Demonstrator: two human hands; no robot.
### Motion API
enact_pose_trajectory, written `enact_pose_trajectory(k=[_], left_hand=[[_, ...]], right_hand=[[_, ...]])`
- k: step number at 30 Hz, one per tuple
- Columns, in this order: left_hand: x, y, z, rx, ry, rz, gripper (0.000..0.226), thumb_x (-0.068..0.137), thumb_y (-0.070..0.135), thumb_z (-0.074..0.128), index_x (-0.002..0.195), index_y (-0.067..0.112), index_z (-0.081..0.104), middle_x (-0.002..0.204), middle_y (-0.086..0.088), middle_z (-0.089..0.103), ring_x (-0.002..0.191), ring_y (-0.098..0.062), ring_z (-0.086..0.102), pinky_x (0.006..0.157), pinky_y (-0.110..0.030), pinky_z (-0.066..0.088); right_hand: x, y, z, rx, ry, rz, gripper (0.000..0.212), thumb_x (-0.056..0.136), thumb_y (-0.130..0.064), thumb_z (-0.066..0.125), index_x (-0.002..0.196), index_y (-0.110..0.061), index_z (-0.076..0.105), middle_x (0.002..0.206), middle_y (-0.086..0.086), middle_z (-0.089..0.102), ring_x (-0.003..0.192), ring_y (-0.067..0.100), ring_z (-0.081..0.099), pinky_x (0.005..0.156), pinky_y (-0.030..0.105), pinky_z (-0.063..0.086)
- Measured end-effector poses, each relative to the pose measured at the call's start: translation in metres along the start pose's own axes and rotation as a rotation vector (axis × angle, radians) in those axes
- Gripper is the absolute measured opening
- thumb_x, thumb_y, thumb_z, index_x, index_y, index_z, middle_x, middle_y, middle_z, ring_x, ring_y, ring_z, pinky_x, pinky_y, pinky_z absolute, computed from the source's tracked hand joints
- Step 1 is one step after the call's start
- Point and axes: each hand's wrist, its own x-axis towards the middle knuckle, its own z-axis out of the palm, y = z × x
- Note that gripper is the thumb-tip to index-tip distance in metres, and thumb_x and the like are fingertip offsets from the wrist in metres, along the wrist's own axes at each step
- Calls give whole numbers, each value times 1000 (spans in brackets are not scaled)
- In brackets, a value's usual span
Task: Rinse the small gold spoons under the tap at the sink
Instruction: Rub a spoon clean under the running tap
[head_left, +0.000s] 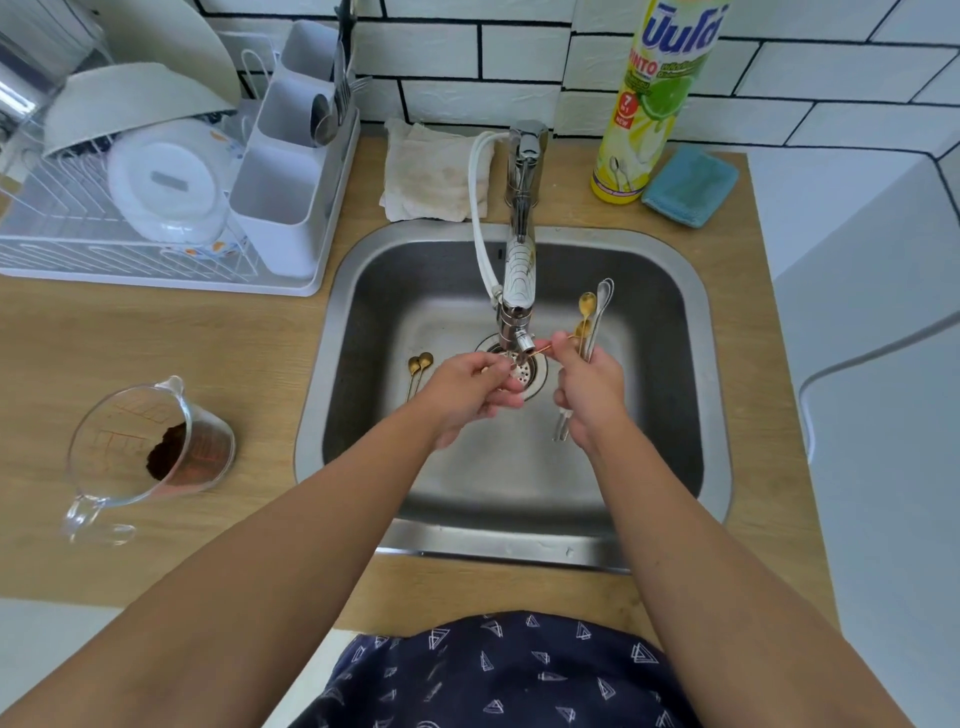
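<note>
Sink (696, 332), stainless, centre of frame, set in a wooden table (156, 343). Tap (521, 249) reaches from the back rim over the drain (530, 371).

Left hand (467, 392): grip closed, fingers curled, pinching one end of a thin gold spoon (543, 352) just below the tap outlet. Right hand (589, 392): grip closed; thumb and forefinger pinch the other end of that same spoon, remaining fingers clamp a bundle of spoons (592, 317), gold and silver, bowls pointing toward the back of the sink, handle ends showing below the fist. Running water: cannot tell.

Two more gold spoons (420, 364) lie on the sink floor, left of the drain, just beside the left hand.

Left of frame: glass measuring jug (150, 441) with dark residue, on the table. Upper left: white dish rack (130, 208) with bowls and cutlery holder. Behind the tap: folded cloth (431, 176). Upper right: yellow detergent bottle (649, 104), blue sponge (691, 184) touching its base.
</note>
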Motion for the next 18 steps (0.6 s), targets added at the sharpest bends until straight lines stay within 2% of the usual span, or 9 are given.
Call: enact_pose_trajectory(k=[2,4,6,8,11,12,14,16,18], left_hand=[[4,4,7,-89,10,-7,11,102,20,59,96,11,64,75,-2,70,60,-10,70,49,-17,45],[9,4,14,-47,113,-12,18,96,24,69,87,9,64,62,-1,64,45,-9,60,41,-18,40],[12,5,18,-23,193,-20,21,92,25,73,85,8,64,56,0,60,37,-8,52,37,-18,37],[12,4,19,-141,120,-44,18,97,21,67,91,3,65,66,-4,67,46,-7,62,42,-16,45],[8,1,10,-432,-99,-92,14,102,11,55,106,0,64,88,-11,78,80,-17,77,63,-20,59],[7,0,8,-405,-109,-110,14,101,13,58,107,1,64,87,-10,78,79,-17,77,63,-21,59],[7,-1,8,-194,-22,-141,18,94,24,71,94,6,66,69,-4,75,58,-10,71,50,-18,54],[10,-2,10,-116,77,-130,24,89,29,77,83,9,64,58,-1,69,44,-5,60,42,-17,48],[11,0,8,-280,21,-120,17,96,21,68,93,4,65,71,-5,74,56,-7,68,49,-17,53]], right_hand=[[1,-2,-3,24,-1,10,19,103,-21,63,84,-19,66,97,7,81,34,1,35,37,19,28],[2,-3,-6,8,-29,21,17,103,-22,63,86,-17,67,97,6,81,37,3,30,38,20,26],[2,-2,-8,-17,-51,18,18,102,-24,63,86,-18,67,96,5,80,39,4,28,39,21,25],[3,-3,-9,6,-28,7,18,102,-24,63,85,-20,65,98,7,81,40,5,28,40,21,25],[5,-5,-12,61,1,9,17,103,-22,63,86,-19,63,97,5,80,39,5,27,38,20,26],[4,-5,-12,51,-16,10,17,103,-21,63,87,-19,62,98,5,80,39,4,28,38,20,26],[0,-3,-8,14,-75,14,19,103,-21,63,84,-20,63,93,3,80,38,4,29,38,20,27],[-6,-1,-2,14,-102,17,21,103,-20,63,82,-21,66,85,-1,79,37,3,30,37,19,27],[-6,-5,-2,55,-85,15,29,103,-20,63,75,-23,71,87,5,76,38,3,31,38,19,27]])
